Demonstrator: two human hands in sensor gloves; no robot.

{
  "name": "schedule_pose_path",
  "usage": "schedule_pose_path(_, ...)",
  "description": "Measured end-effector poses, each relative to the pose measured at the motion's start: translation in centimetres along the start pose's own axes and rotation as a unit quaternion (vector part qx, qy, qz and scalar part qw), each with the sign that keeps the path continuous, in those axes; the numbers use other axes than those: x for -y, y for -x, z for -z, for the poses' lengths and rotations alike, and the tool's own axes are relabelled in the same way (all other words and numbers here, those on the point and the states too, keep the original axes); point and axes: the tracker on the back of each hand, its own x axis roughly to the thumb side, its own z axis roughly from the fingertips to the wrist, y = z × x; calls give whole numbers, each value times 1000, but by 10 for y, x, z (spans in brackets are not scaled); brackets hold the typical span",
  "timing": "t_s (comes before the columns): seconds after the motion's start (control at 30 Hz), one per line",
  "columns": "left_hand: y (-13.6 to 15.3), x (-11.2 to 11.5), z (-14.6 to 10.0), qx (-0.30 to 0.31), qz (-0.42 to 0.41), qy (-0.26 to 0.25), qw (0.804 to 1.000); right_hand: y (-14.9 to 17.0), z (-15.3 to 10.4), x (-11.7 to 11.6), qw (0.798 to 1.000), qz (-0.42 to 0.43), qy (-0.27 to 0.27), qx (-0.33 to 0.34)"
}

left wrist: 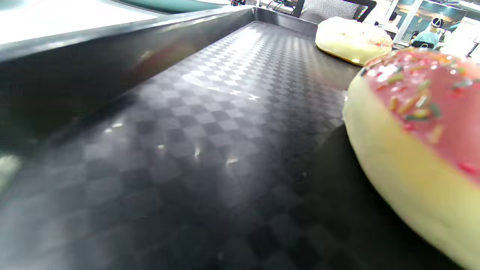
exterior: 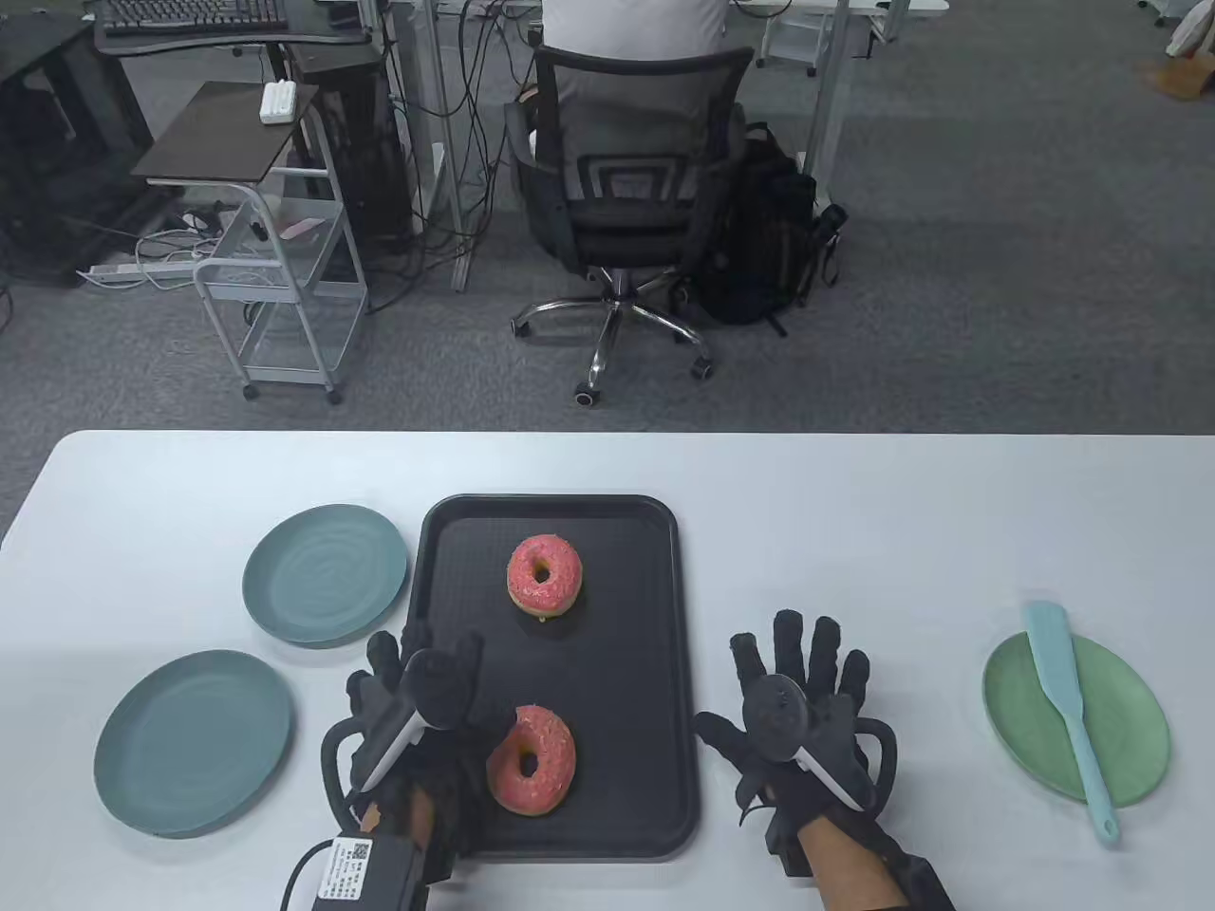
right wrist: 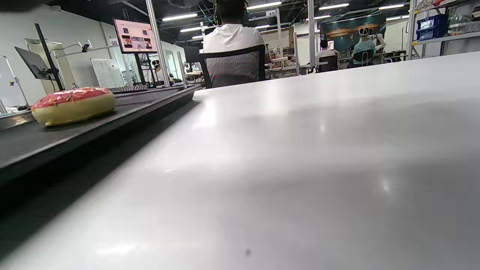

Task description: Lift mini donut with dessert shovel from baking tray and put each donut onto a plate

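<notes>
Two pink-iced mini donuts lie on the black baking tray (exterior: 645, 664): the far donut (exterior: 544, 574) and the near donut (exterior: 532, 760). My left hand (exterior: 418, 664) rests on the tray's near left part, just left of the near donut, with its fingers stretched forward and holding nothing. In the left wrist view the near donut (left wrist: 423, 131) fills the right side, and no fingers show. My right hand (exterior: 797, 655) lies flat on the white table, fingers spread, right of the tray. The light blue dessert shovel (exterior: 1068, 697) lies across the green plate (exterior: 1139, 731), well right of my right hand.
Two teal plates (exterior: 326, 574) (exterior: 193, 740) sit left of the tray. The right wrist view shows bare table (right wrist: 300, 150) and one donut (right wrist: 73, 105) on the tray. Beyond the table's far edge a person sits in an office chair (exterior: 631, 180), beside a cart (exterior: 285, 313).
</notes>
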Motion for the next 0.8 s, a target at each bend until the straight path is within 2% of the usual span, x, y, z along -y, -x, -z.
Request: schedule_pose_path(0.8, 2, 0, 1, -2, 0, -2, 1000, -3, 0, -2, 1000, -6, -7, 7)
